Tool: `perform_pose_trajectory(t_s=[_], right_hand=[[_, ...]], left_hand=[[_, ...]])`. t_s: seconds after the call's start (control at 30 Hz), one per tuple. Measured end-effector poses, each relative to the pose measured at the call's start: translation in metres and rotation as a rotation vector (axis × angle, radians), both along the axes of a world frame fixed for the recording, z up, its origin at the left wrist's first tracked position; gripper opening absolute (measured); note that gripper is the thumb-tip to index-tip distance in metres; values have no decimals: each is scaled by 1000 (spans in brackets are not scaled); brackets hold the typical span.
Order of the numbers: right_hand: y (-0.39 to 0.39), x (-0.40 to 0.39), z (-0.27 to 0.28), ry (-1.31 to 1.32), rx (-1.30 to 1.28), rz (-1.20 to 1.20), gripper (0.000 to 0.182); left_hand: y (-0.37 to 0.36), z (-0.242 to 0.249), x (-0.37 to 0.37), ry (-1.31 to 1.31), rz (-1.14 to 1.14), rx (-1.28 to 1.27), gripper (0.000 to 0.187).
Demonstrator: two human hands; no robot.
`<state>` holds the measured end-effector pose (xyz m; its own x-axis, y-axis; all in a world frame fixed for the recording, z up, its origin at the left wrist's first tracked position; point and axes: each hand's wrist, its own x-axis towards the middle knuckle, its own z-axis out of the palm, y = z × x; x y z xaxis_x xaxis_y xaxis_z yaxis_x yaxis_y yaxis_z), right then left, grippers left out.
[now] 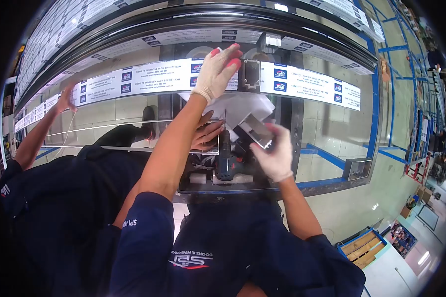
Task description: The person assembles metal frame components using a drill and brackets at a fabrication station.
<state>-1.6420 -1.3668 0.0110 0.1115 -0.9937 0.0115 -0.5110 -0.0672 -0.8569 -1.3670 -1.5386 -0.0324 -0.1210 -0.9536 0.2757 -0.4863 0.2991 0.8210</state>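
My left hand (pixel 218 72), in a white glove with red fingertips, lies over the long profile (pixel 302 84) wrapped in printed white film, its fingers stretched out beside a dark slot in the profile. In my gloved right hand (pixel 275 156) is a short metal profile piece (pixel 256 129), tilted, with its hollow end facing up. A power drill (pixel 226 161) stands between my arms, near the bench's front edge. White paper (pixel 243 105) lies under the profile. A co-worker's bare hand (pixel 208 133) rests by the drill, below my left forearm.
The co-worker (pixel 59 198) is close on the left, with another hand (pixel 66 99) on the profile's left part. Dark long rails (pixel 193 21) run behind. A short frame piece (pixel 358 169) sits at the bench's right corner. Blue racks (pixel 396 48) stand farther right.
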Motion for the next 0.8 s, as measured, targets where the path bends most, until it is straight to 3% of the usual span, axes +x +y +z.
perform_pose_trajectory(t_s=[0.17,0.47,0.57,0.67,0.73,0.77,0.8], right_hand=[[-38,-2,57,-116,-118,-183,93],[-128,52,42,-5,-249,-354,87],[-132,51,36,94,-366,-259,91],[-140,49,48,54,-223,-253,92],[-145,47,63,72,-109,-244,70],[-144,54,87,45,14,-238,68],[-150,50,90,0,31,-258,98]], left_hand=[[0,5,5,184,-91,70,54],[1,9,10,1,-170,-18,61],[4,16,9,-75,-202,-33,71],[4,14,8,-92,-211,-34,68],[1,9,7,-94,-208,-42,67],[1,5,6,-86,-196,-59,64],[-6,12,13,-131,-282,-16,77]])
